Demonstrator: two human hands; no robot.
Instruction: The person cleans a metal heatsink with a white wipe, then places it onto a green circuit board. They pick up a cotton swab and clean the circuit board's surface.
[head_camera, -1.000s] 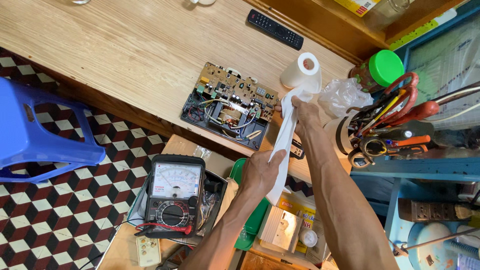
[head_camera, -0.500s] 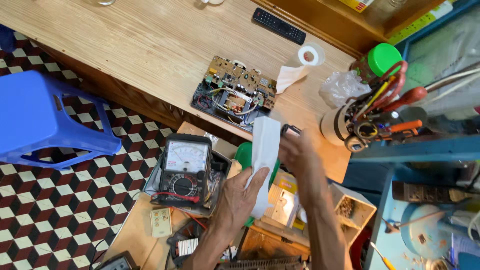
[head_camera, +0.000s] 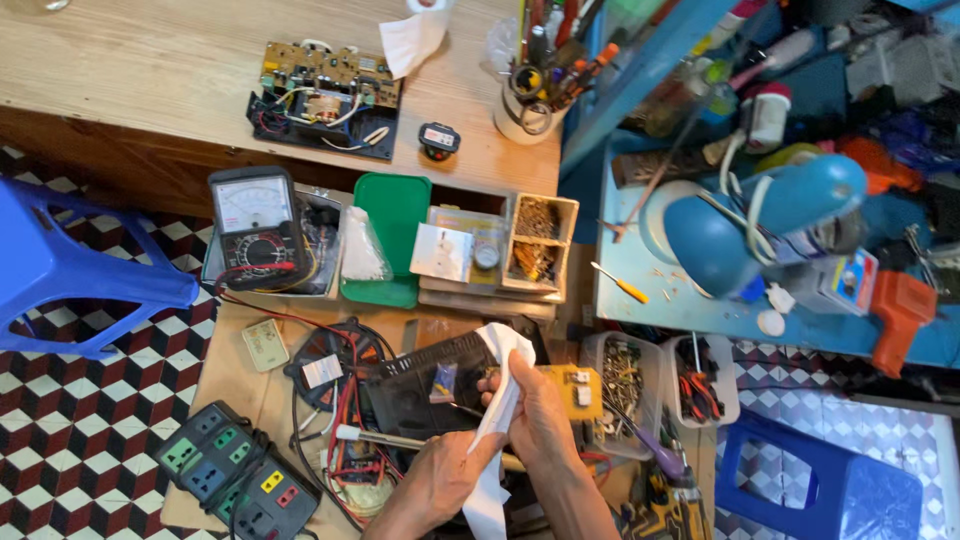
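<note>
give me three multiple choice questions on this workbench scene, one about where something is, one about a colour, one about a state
1. Where does the black analog multimeter with the white dial sit?
A. left of the green plastic tray
B. on the blue plastic stool
C. inside the white tool cup

2. What colour is the desk lamp's rounded shade?
A. red
B. blue
C. yellow

3. What are the person's two hands doing?
A. resting flat and empty
B. both gripping the white paper tissue
C. holding the orange-handled screwdriver

Answers:
1. A: the black analog multimeter lies just left of the green plastic tray.
2. B: the desk lamp's shade is blue.
3. B: the left hand and right hand both close their fingers on the white paper tissue.
</note>
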